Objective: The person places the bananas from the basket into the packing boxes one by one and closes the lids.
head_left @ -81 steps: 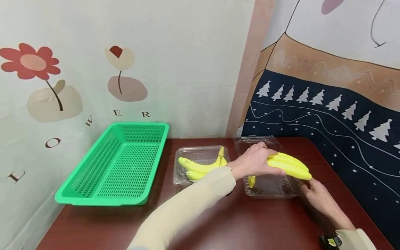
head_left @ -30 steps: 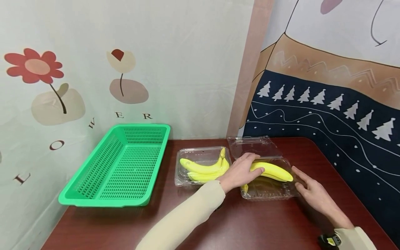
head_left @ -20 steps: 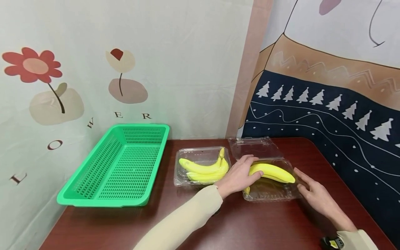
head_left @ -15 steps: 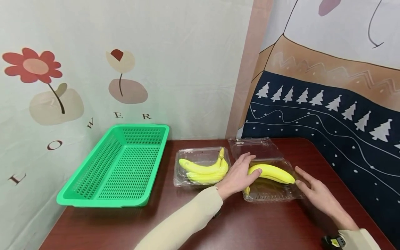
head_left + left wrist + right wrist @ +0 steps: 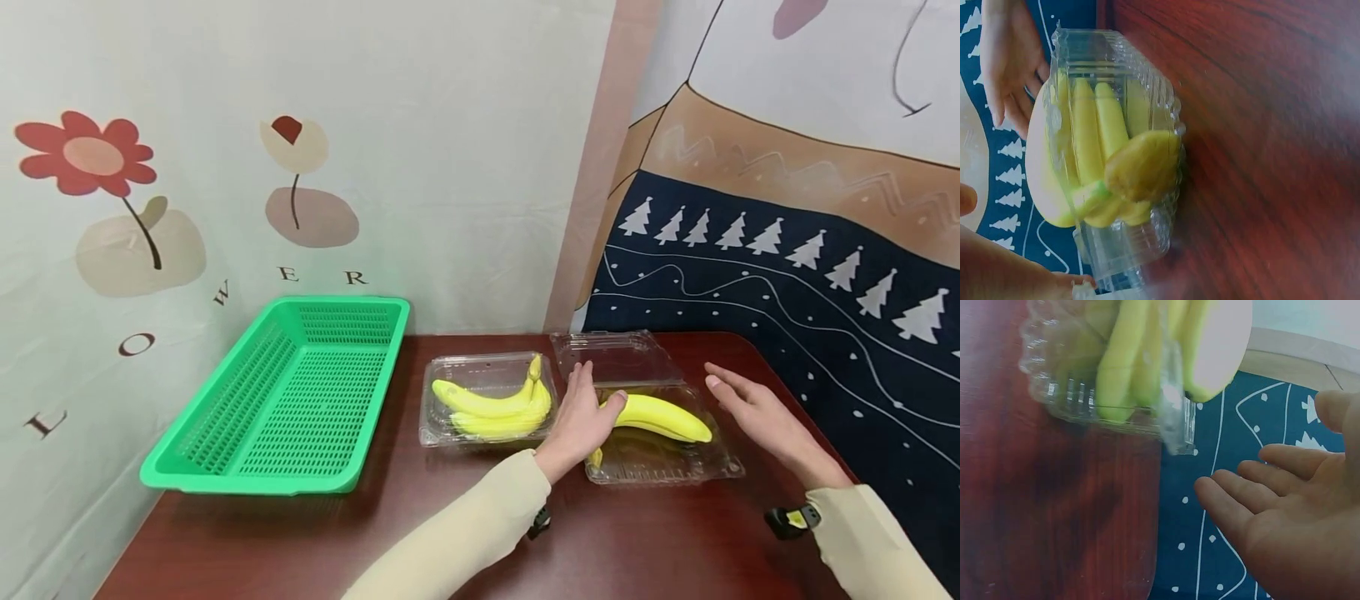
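A bunch of yellow bananas (image 5: 663, 415) lies in a clear plastic clamshell box (image 5: 660, 473) at the right of the table, its lid (image 5: 618, 358) folded back toward the wall. The left wrist view shows the brown stem end (image 5: 1144, 165) through the box wall. My left hand (image 5: 581, 425), fingers extended, is over the box's left side, near the bananas; whether it touches them I cannot tell. To the right of the box, my right hand (image 5: 765, 421) is raised and apart from it, palm and straight fingers visible in the right wrist view.
Left of my left hand stands another clear plastic box (image 5: 438, 429) with bananas (image 5: 483, 406) inside. A green slotted plastic basket (image 5: 348, 482) is at the table's left. A printed cloth wall (image 5: 465, 208) borders the brown table (image 5: 615, 550).
My left hand lowered the bananas from above into the right-hand box and let go, its fingers now straightened. My right hand has lifted off from the box's right side.
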A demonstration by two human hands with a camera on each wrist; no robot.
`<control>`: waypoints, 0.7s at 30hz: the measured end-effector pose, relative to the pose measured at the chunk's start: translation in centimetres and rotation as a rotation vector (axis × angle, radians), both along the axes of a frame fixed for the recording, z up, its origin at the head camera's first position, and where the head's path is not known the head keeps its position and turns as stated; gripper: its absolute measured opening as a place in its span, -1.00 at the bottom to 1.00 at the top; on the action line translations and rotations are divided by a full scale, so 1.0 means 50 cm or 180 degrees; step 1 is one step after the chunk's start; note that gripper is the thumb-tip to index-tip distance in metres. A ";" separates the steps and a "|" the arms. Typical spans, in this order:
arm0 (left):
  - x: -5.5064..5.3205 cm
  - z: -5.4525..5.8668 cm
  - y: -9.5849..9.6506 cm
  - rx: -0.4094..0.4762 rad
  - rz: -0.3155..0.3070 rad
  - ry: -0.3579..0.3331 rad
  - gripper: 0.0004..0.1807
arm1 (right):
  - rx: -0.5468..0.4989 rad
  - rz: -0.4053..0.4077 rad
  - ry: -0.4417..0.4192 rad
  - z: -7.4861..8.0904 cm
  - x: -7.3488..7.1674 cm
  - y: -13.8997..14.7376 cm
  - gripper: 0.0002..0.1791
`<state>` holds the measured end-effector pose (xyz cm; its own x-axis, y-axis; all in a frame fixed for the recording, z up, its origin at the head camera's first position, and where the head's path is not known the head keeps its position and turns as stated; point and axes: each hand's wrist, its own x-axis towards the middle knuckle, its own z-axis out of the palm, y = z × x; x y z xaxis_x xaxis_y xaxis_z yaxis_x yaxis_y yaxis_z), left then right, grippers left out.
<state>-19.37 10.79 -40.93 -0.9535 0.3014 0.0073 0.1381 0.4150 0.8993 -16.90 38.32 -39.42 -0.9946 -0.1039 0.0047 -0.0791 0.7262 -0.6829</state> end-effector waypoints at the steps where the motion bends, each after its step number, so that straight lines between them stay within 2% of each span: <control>1: -0.001 -0.001 0.001 0.0026 0.0026 -0.0026 -0.12 | -0.0025 0.0019 -0.0038 0.003 -0.006 0.000 -0.24; 8: -0.008 -0.009 0.008 0.0096 0.0129 -0.0053 -0.14 | -0.0077 0.0098 -0.0219 0.011 -0.046 -0.004 -0.15; 13: -0.021 -0.008 0.014 0.0137 0.0267 -0.0026 -0.13 | -0.0090 0.0154 -0.0280 0.009 -0.070 0.000 -0.15; 21: -0.037 -0.012 0.019 0.0276 0.0465 -0.0136 -0.16 | -0.0120 0.0083 -0.0553 -0.009 -0.089 -0.003 -0.06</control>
